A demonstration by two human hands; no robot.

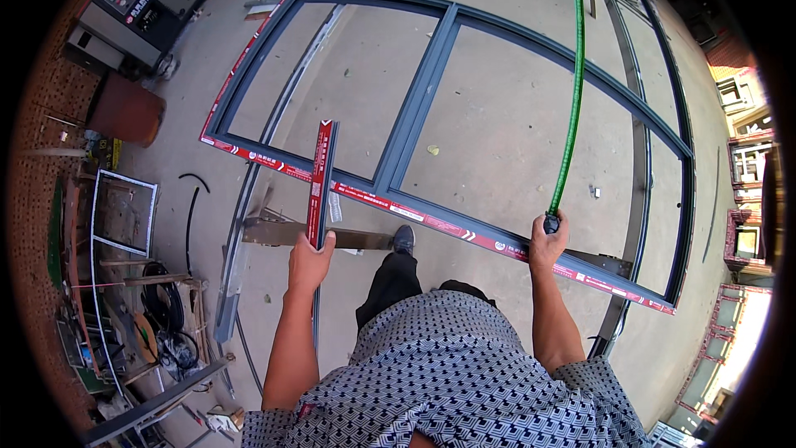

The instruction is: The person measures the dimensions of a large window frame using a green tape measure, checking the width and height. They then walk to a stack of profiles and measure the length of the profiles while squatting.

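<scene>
My left hand is closed around a long aluminium profile with red protective film on one face. The profile points away from me, and its far end overlaps the near bar of a large grey window frame. To the right, my right hand grips a tape measure at the frame's near edge. A green tape blade stretches from it across the frame to the far side, bowing slightly. Red film also covers the frame's outer faces.
Long metal rails support the frame. A machine with a control panel stands at the far left, near a brown bin. Coiled black hose and scrap lie at left. My shoe is beside a brown crossbeam.
</scene>
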